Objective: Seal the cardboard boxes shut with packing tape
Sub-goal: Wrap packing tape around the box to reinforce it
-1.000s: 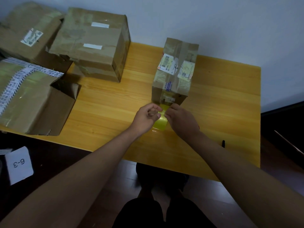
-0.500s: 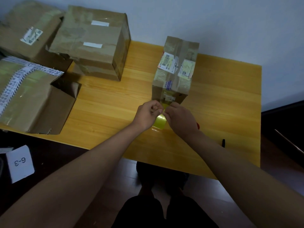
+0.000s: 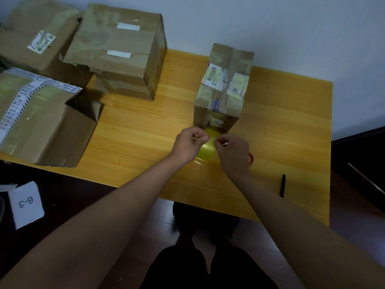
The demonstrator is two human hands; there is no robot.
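Packing tape (image 3: 206, 149) held taut just in front of the small cardboard box (image 3: 223, 94) on the bench (image 3: 291, 122).
Thin, limp and sticky, the yellowish strip will likely fold onto itself unless held by its edges: left hand (image 3: 188, 143) and right hand (image 3: 233, 152) each pinch one side with curled fingers. The roll is hidden beneath the hands; whether the strip's far end touches the box's near face is unclear.

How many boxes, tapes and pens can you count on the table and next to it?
Cardboard boxes: 4
Yellow tape: 1
Black pen: 1
Total: 6
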